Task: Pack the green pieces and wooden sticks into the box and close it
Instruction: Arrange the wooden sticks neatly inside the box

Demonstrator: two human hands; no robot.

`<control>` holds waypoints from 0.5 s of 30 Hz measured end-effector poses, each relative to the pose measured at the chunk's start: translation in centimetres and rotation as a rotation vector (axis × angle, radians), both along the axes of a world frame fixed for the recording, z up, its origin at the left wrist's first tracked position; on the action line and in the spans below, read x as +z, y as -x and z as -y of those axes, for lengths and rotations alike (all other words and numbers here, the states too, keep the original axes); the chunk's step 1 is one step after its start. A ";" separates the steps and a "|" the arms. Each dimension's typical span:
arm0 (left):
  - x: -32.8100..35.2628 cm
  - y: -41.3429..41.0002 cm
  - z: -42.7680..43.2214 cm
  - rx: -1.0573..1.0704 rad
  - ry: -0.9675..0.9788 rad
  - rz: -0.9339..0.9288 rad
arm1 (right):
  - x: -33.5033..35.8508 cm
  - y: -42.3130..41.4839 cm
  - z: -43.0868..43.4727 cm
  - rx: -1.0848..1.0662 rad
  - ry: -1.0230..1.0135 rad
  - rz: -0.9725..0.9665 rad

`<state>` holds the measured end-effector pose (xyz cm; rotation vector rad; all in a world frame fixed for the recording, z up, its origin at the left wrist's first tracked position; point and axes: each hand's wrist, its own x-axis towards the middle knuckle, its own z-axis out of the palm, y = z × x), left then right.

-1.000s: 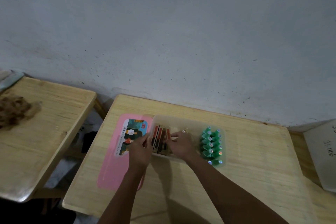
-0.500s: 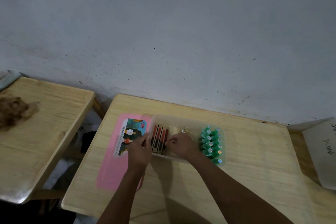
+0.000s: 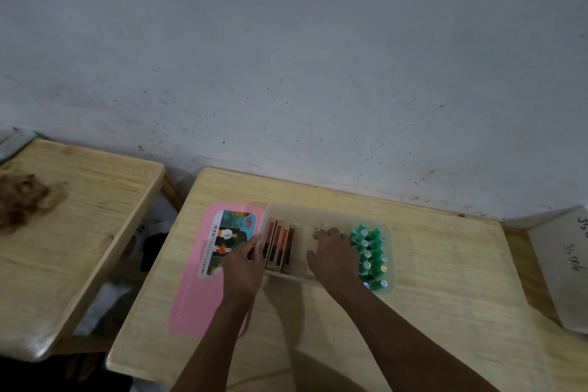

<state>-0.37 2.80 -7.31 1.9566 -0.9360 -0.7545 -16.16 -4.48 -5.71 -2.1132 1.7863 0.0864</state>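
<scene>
Hands meet the box (image 3: 318, 211): left hand (image 3: 243, 264), fingers straight, braces its nine-o'clock wall, presumably steadying; right hand (image 3: 334, 259) curls inside, hold indiscernible.

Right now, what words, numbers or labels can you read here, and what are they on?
"35", handwritten on the white board, cut by the frame edge.
Handwriting below it: not clearly readable.
Sticker on the pink lid: logo, barcode, small print, all too blurred.
Green pieces: shiny tops, nothing readable.
</scene>
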 end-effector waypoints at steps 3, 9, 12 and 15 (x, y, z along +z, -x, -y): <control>0.0 0.0 0.0 -0.003 -0.006 -0.010 | 0.0 0.4 0.0 0.065 -0.048 -0.102; 0.1 0.0 0.0 -0.004 -0.005 0.007 | -0.3 -0.1 0.4 0.093 -0.070 -0.047; 0.1 0.0 0.0 -0.010 -0.004 0.004 | -0.4 -0.4 0.6 0.084 -0.095 -0.007; 0.1 -0.1 0.0 -0.013 -0.007 0.007 | -0.5 -0.8 0.7 -0.081 -0.162 0.221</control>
